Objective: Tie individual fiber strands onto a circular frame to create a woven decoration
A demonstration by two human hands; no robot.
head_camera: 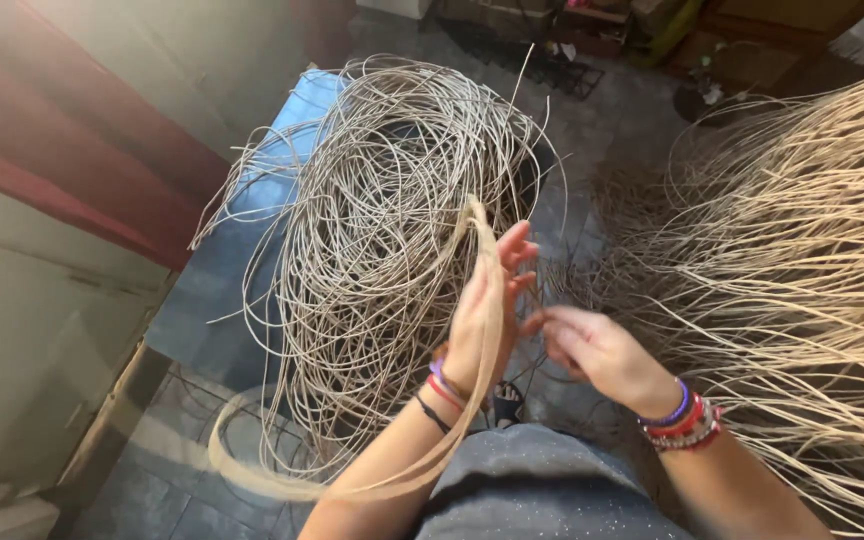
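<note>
I see left hand [487,310] open, flat cane strip [485,250] running across palm; right hand [592,350] pinching thin strand at 3 o'clock; tangled cane coil [382,230] at 10 o'clock.

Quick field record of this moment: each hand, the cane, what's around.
left hand: open, fingers up, a flat pale strip running along its palm
right hand: fingers curled beside the left; what it pinches is unclear
coil of cane: tangled heap ahead
loose cane strands: fanned out at right
floor: blue-grey
</note>
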